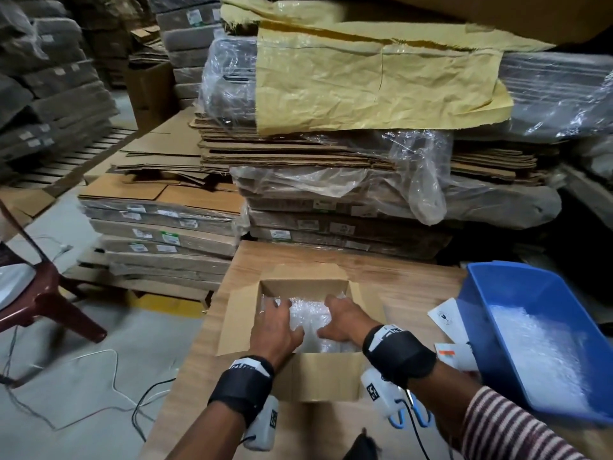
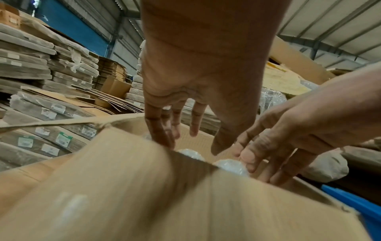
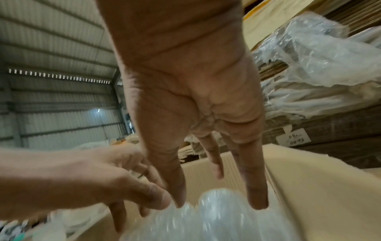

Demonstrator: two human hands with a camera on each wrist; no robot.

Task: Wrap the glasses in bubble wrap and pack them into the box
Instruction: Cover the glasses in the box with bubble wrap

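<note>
- Glasses hidden inside bubble-wrapped bundles in the box; count not determinable.
- Left hand fingertips lost against the wrap.
- Box near wall blurred in left wrist view.
- Blue bin cut off at right edge.
- Carton labels too small to read.

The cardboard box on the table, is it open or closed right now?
Open. The cardboard box's flaps are folded outward, and the left hand and right hand reach inside onto bubble-wrapped bundles.

Warehouse, stacked flat cartons, corrugated metal walls
</note>
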